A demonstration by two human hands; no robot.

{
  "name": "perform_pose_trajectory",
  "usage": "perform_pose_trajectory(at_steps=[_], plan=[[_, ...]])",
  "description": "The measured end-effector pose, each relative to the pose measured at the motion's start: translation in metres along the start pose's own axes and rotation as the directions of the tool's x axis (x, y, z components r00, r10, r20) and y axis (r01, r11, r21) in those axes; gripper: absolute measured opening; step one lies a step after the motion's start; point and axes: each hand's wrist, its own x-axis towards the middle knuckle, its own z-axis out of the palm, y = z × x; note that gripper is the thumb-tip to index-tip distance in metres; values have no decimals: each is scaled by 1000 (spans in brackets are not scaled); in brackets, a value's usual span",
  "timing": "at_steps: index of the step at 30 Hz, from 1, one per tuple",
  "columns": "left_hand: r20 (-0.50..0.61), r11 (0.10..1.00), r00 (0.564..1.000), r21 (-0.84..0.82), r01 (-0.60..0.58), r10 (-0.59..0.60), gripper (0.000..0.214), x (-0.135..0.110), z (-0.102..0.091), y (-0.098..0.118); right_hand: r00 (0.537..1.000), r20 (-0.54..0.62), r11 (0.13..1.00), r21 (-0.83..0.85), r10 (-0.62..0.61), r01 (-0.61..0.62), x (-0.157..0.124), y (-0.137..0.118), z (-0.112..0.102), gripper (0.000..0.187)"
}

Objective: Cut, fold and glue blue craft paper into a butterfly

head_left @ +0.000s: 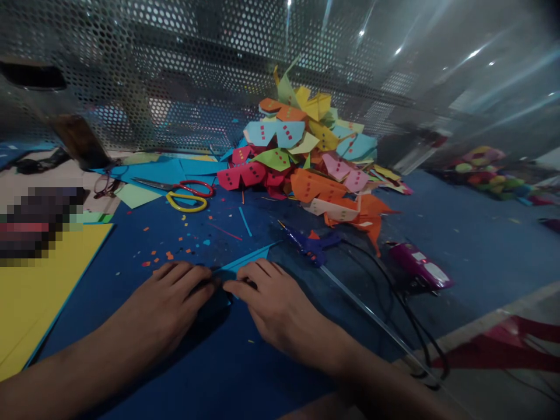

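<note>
A folded piece of blue paper (245, 260) lies on the blue tabletop between my hands, its thin point reaching up to the right. My left hand (179, 294) has its curled fingers closed on the paper's left part. From the other side my right hand (271, 297) pinches the paper, thumb and fingertips near the left hand's. The fingers cover part of the paper. Just beyond the right hand lies a purple-blue glue gun (312, 246) with a clear glue stick (363, 308) sticking out behind it.
Folded paper butterflies (301, 157) are heaped at the back. Scissors (188, 195) and paper scraps (170, 255) lie ahead. Yellow sheets (48, 291) are at left, near a bottle (74, 122). A purple device (420, 265) with black cables (411, 321) sits at right.
</note>
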Motion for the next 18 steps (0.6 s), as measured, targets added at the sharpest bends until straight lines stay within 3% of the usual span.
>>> perform_pose_trajectory(at_steps=[18], plan=[[27,999,1000,-35,-3,4,38,1,-2,-1,1000,27,996,94,-2,0,-5,1,-11,29]])
